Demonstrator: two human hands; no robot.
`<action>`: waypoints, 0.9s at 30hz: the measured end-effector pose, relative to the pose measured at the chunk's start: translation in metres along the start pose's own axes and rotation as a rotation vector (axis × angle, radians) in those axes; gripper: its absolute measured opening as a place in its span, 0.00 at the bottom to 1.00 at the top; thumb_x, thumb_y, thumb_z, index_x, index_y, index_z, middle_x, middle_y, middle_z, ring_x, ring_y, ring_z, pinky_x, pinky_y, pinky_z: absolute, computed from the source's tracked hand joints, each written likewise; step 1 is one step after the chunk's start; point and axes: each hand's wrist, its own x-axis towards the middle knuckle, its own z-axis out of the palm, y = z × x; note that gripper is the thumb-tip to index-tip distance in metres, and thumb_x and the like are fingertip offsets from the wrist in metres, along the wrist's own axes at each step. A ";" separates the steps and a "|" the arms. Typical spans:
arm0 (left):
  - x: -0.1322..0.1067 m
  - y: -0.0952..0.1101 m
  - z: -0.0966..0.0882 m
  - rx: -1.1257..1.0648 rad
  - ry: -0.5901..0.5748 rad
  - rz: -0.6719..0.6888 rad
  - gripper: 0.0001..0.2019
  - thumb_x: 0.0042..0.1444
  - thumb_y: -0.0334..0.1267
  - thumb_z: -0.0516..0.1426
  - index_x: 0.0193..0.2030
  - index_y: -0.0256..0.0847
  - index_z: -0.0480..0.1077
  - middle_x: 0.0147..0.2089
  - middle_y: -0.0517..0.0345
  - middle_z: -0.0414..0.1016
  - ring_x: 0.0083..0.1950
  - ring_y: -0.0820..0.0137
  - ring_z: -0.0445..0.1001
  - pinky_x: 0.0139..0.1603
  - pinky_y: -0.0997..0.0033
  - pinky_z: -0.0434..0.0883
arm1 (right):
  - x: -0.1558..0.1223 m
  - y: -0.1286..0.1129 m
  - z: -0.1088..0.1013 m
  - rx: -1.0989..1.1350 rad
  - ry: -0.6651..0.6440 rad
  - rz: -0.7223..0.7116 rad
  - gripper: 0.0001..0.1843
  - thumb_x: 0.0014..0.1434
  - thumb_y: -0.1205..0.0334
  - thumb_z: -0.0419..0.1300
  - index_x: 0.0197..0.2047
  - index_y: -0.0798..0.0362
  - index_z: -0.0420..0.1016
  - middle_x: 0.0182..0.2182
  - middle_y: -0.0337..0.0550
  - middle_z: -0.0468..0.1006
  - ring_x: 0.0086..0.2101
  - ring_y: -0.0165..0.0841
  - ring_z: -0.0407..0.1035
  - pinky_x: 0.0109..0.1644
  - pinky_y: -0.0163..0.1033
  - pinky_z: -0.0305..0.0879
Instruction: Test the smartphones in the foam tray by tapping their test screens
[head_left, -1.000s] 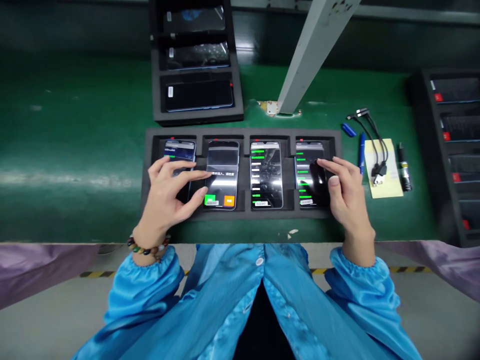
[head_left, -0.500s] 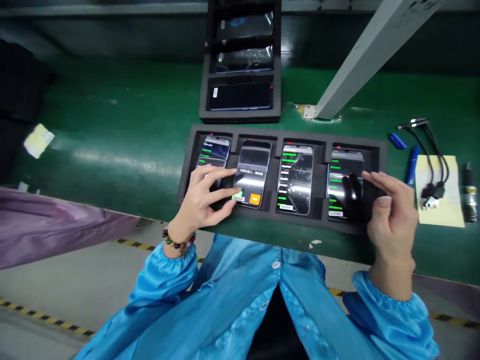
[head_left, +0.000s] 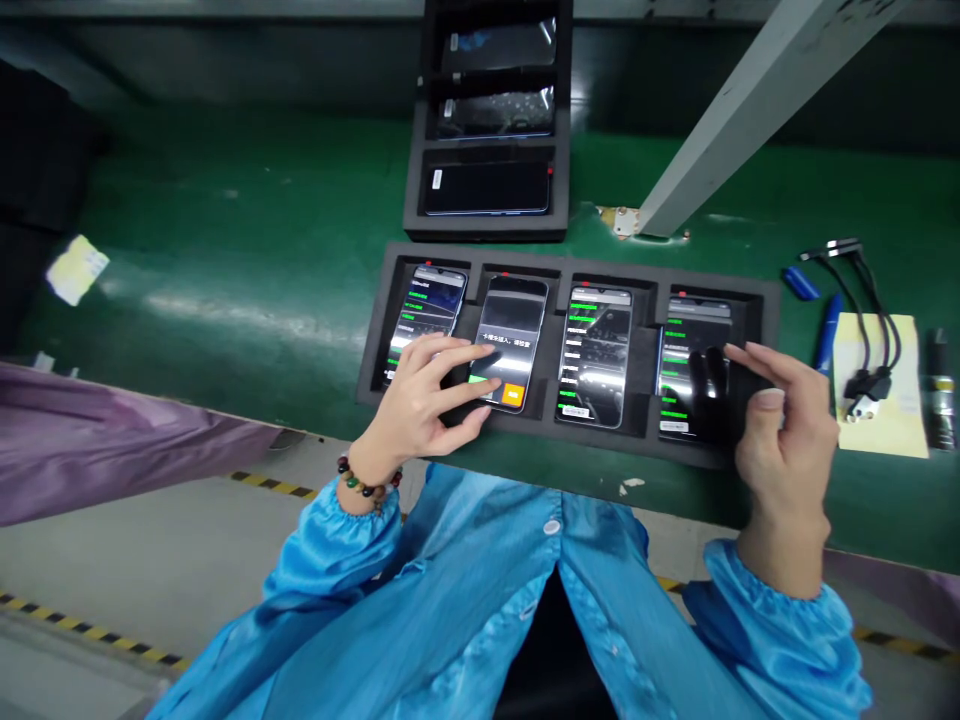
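Observation:
Several lit smartphones lie in a black foam tray (head_left: 547, 420) in front of me. My left hand (head_left: 431, 395), wearing a bead bracelet, reaches over the second smartphone (head_left: 517, 325) from the left, fingers spread at its lower screen by a green and an orange button. Part of the leftmost smartphone (head_left: 435, 290) is hidden behind that hand. Lines of green and white text fill the third smartphone (head_left: 596, 350), which no hand touches. My right hand (head_left: 787, 420) hovers at the right side of the rightmost smartphone (head_left: 694, 350), fingers apart and holding nothing; its dark reflection shows on the glass.
Behind stands another foam tray (head_left: 487, 228) with dark-screened phones. A grey metal post (head_left: 720, 130) rises from the green bench (head_left: 225, 250). On the right are a blue marker (head_left: 828, 335), black cables (head_left: 885, 330) and a yellow paper (head_left: 900, 400). A crumpled paper (head_left: 77, 270) lies left.
My left hand has shifted a little right, farther over the second smartphone, uncovering more of the leftmost one. My right hand stays almost where it was.

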 end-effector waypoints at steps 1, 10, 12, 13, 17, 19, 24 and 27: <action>0.000 0.001 0.001 -0.009 -0.024 0.016 0.15 0.64 0.39 0.67 0.56 0.50 0.84 0.69 0.48 0.80 0.67 0.50 0.76 0.68 0.37 0.74 | 0.000 0.000 0.000 -0.005 -0.005 0.001 0.27 0.79 0.46 0.51 0.69 0.47 0.79 0.60 0.53 0.86 0.66 0.52 0.75 0.71 0.68 0.69; -0.001 0.002 0.000 0.023 0.020 -0.063 0.21 0.65 0.39 0.63 0.65 0.52 0.80 0.65 0.56 0.85 0.65 0.52 0.79 0.71 0.38 0.69 | 0.000 0.000 -0.001 -0.013 0.002 -0.001 0.27 0.80 0.46 0.50 0.69 0.47 0.79 0.60 0.51 0.86 0.65 0.51 0.75 0.71 0.67 0.70; -0.006 -0.001 -0.003 0.045 0.071 -0.094 0.21 0.65 0.38 0.63 0.63 0.54 0.80 0.59 0.61 0.88 0.61 0.53 0.81 0.72 0.37 0.66 | 0.000 -0.001 -0.001 -0.012 0.002 0.009 0.27 0.80 0.45 0.50 0.69 0.47 0.78 0.60 0.51 0.86 0.65 0.51 0.76 0.71 0.67 0.70; -0.009 -0.003 -0.005 0.039 0.076 -0.088 0.20 0.64 0.38 0.62 0.62 0.54 0.81 0.57 0.62 0.89 0.59 0.54 0.82 0.73 0.37 0.64 | 0.000 -0.001 -0.001 -0.012 0.001 0.015 0.27 0.80 0.45 0.50 0.70 0.47 0.78 0.60 0.51 0.86 0.65 0.51 0.76 0.71 0.67 0.70; -0.018 -0.005 -0.007 -0.022 0.031 -0.043 0.17 0.64 0.37 0.60 0.57 0.54 0.83 0.52 0.65 0.90 0.56 0.57 0.85 0.73 0.40 0.64 | 0.000 0.000 -0.002 -0.019 -0.008 0.022 0.27 0.80 0.44 0.49 0.70 0.46 0.78 0.60 0.50 0.86 0.65 0.52 0.76 0.71 0.68 0.70; -0.019 -0.004 -0.006 -0.033 0.006 -0.044 0.16 0.64 0.37 0.60 0.55 0.54 0.83 0.51 0.66 0.90 0.57 0.57 0.85 0.74 0.41 0.63 | -0.001 0.001 -0.002 -0.017 -0.007 0.024 0.28 0.80 0.44 0.50 0.70 0.46 0.78 0.60 0.51 0.86 0.65 0.52 0.77 0.71 0.68 0.70; -0.019 -0.007 -0.011 0.008 0.093 -0.182 0.15 0.67 0.40 0.59 0.56 0.55 0.83 0.53 0.61 0.90 0.58 0.55 0.84 0.75 0.38 0.63 | -0.002 0.002 -0.001 -0.009 0.001 0.024 0.29 0.79 0.43 0.50 0.71 0.47 0.77 0.59 0.52 0.87 0.65 0.52 0.77 0.71 0.67 0.70; -0.022 -0.018 -0.016 0.063 0.207 -0.421 0.14 0.71 0.40 0.58 0.58 0.52 0.81 0.61 0.55 0.86 0.64 0.54 0.81 0.75 0.40 0.65 | -0.002 0.002 -0.001 -0.006 0.000 0.031 0.28 0.79 0.43 0.50 0.70 0.47 0.78 0.60 0.51 0.86 0.65 0.51 0.77 0.72 0.67 0.70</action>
